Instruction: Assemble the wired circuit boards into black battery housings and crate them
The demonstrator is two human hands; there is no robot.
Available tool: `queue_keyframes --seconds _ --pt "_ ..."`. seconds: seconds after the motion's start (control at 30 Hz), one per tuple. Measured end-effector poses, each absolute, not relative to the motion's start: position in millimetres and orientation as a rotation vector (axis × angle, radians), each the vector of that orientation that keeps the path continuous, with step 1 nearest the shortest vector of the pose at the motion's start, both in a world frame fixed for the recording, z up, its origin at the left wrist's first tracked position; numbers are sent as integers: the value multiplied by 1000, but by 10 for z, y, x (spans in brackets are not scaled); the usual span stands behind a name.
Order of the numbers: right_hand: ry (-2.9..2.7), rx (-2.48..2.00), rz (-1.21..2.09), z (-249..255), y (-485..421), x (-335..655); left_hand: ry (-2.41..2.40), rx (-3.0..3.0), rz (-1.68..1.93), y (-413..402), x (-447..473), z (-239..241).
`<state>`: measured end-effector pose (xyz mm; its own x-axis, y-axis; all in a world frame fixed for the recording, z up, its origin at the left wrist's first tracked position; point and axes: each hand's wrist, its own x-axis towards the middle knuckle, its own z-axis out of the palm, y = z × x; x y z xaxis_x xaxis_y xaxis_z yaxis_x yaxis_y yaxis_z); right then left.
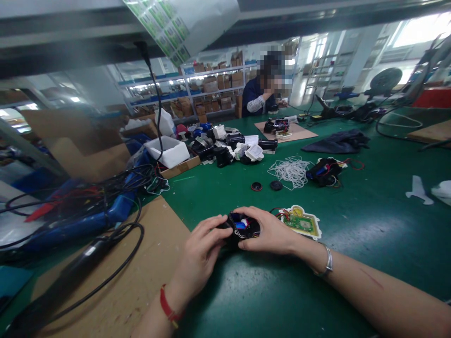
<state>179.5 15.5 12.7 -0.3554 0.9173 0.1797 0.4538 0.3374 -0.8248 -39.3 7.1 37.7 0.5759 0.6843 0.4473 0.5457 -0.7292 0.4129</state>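
Both my hands are closed around a black plastic housing whose top is open, showing a blue cylindrical part and wires inside. My left hand grips its left end with thumb and fingers. Around the right end, the thumb and fingers of my right hand are wrapped. Just beyond my right wrist lies a green circuit board in a pale, yellowish frame, with red and black wires running toward the housing. Where those wires end is hidden behind my right hand.
Cardboard and a long black corded tool lie at left. Farther out are a black cap, white cord, another wired housing, a pile of black and white parts and a white bin. A co-worker sits opposite.
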Motion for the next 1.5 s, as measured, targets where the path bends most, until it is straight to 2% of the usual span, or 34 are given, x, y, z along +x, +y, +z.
queue_keyframes --seconds 0.4,0.67,1.03,1.23,1.4,1.5 --pt "-2001 -1226 881 164 122 1797 1331 2287 876 57 -377 367" --pt "-2009 -1209 894 175 138 1804 1112 2460 841 91 -386 408" --pt "-2001 -1210 924 167 152 1838 1344 2327 870 60 -392 401" --pt "-2001 -1198 936 175 154 1851 1160 2493 800 61 -362 408" --pt "-2003 -1205 938 168 156 1848 1463 2343 828 45 -357 403" --pt "-2005 -1206 945 167 158 1847 1332 2419 748 53 -380 423"
